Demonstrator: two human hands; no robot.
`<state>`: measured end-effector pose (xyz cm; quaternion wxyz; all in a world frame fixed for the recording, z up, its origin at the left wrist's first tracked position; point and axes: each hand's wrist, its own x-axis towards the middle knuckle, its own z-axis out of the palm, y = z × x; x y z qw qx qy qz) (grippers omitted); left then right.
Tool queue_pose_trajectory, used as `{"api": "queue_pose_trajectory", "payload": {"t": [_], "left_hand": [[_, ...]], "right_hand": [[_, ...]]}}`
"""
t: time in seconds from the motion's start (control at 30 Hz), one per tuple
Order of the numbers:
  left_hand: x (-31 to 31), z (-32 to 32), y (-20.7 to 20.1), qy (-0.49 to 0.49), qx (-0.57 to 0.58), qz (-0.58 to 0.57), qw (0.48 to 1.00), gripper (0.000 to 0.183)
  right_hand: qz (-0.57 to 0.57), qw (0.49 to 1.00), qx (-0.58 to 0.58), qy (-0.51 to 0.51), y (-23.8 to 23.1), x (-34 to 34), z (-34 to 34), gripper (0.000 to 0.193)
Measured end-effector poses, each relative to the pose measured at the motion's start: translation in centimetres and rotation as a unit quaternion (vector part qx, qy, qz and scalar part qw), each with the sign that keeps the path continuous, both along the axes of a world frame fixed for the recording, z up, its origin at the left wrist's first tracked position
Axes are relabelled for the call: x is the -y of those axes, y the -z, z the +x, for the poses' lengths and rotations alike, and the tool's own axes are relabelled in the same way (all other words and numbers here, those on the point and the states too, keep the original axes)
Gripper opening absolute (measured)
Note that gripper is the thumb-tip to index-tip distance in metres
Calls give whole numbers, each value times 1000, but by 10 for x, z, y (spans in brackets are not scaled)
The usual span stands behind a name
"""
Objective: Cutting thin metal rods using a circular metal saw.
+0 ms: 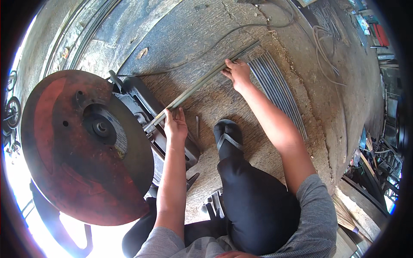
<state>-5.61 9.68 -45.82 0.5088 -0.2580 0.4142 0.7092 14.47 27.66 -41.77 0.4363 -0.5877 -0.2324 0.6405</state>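
Note:
Several long thin metal rods (pixel 195 87) lie side by side in a slanting bundle, one end at the base of a cut-off saw (pixel 140 103), the other out toward the far right. My left hand (pixel 175 125) is closed around the bundle close to the saw, thumb and fingers pinching it. Farther along, my right hand (pixel 236 72) grips the same rods near their far end. The saw's big round blade and worn red guard (pixel 86 185) fill the left side and hide part of its base. A short cut piece of rod (pixel 197 127) rests on the ground beside my left hand.
A row of cut rods (pixel 279 92) lies on the concrete right of my right hand. A dark cable (pixel 241 28) crosses the floor beyond. Long bars (pixel 88 32) lie far left, bent rods (pixel 320 47) far right. My sandalled foot (pixel 228 133) stands between my arms.

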Motion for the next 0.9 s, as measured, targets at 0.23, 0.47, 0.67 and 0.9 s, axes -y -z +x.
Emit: {"api": "queue_pose_trajectory", "payload": {"t": [0.23, 0.47, 0.67, 0.9], "left_hand": [[-5, 5, 1, -17, 9, -15, 1000, 28], [-7, 2, -1, -47, 20, -29, 998, 19], [-7, 3, -2, -32, 39, -14, 999, 20], [-8, 6, -6, -28, 27, -3, 999, 24]], "right_hand": [[-2, 1000, 2, -7, 4, -3, 7, 14], [-33, 993, -117, -9, -2, 15, -11, 55], [-68, 982, -168, -46, 15, 53, -42, 26], [-68, 989, -132, -26, 20, 67, -70, 8]]}}
